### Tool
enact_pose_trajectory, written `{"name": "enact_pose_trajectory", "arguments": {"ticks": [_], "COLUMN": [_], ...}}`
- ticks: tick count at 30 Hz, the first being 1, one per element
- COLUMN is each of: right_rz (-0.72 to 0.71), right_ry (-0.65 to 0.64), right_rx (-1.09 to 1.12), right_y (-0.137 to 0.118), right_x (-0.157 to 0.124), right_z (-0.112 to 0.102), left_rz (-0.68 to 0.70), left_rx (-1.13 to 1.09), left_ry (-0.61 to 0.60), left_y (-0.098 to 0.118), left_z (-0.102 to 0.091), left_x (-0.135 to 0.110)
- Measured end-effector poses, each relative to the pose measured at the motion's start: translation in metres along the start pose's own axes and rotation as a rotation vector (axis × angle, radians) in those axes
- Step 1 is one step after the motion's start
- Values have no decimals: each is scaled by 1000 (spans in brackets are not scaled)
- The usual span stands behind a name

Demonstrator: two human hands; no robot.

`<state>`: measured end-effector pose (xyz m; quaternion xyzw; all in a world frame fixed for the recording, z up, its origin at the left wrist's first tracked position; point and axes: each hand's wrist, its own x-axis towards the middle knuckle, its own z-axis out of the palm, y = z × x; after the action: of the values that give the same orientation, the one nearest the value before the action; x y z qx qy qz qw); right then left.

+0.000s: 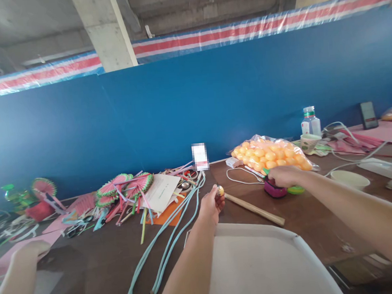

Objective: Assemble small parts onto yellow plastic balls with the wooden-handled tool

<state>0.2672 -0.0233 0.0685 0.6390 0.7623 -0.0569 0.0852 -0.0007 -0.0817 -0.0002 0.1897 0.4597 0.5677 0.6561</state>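
In the middle of the table my left hand (213, 204) is closed, its thumb and fingers pinching a small round shiny gold piece (220, 191). A wooden stick (255, 209) lies on the table with its far end close behind those fingers; whether it joins the gold piece I cannot tell. Further right, my right hand (281, 176) curls down over a purple rounded object (275, 189), whose kind is unclear. Bright green parts show at the fingertips and beside it, where a green piece (295, 190) lies on the table. The fingers partly cover the purple object.
A white tray (259, 260) fills the near middle. Pale blue cords (164, 258) loop on its left. Behind stand a bag of orange balls (271, 153), a bottle (310, 122) and a bowl (349, 179). Paper fans (117, 187) lie left; another person's arm (22, 274) reaches in.
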Motion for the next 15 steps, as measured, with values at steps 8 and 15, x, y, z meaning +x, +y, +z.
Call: {"name": "enact_pose_trajectory", "arguments": {"ticks": [8,15], "right_rz": [-44,-32], "right_ry": [1,78], "right_rx": [-22,97], "right_y": [-2,5], "right_x": [0,4], "right_z": [0,3], "left_rz": [10,4], "left_rx": [11,-7], "left_ry": [4,4], "left_y": [1,1], "left_z": [1,2], "left_x": [-2,-2]}}
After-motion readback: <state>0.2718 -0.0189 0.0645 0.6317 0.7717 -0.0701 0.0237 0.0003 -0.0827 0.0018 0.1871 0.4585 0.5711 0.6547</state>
